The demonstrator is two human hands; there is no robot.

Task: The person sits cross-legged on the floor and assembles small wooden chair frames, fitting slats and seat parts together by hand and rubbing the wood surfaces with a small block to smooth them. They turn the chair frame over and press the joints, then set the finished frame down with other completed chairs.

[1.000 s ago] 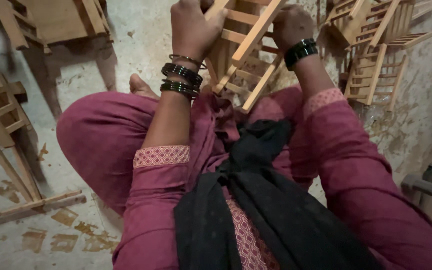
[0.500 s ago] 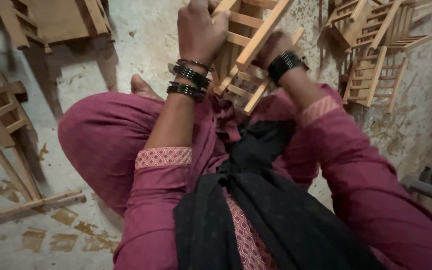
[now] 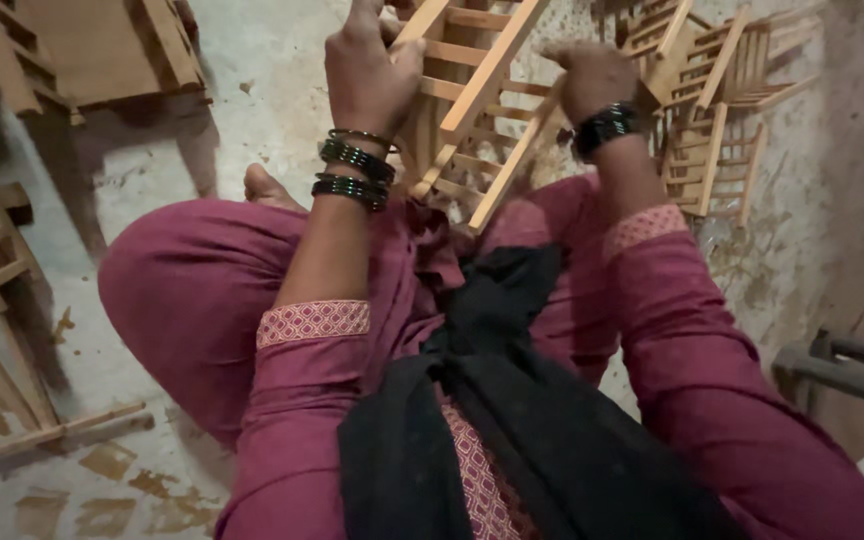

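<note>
I sit cross-legged on the floor in maroon clothes with a black scarf. A slatted wooden frame (image 3: 472, 110), like a small chair or rack, is held up over my knees. My left hand (image 3: 367, 70), with dark bangles at the wrist, grips its upper left rail. My right hand (image 3: 587, 80), also with a dark bangle, is closed on the frame's right side rail. The frame's top runs out of view. My bare foot (image 3: 267, 188) shows by my left knee.
More small wooden slatted chairs (image 3: 717, 100) are piled at the upper right. Wooden furniture pieces (image 3: 102, 50) lie at the upper left and along the left edge. Loose wooden sticks (image 3: 47, 435) lie on the stained concrete floor at lower left. Dark metal bars (image 3: 842, 365) stand at right.
My right hand slid down and then back up and outward along the frame's right rail. The frame tilted slightly. My left hand kept its grip.
</note>
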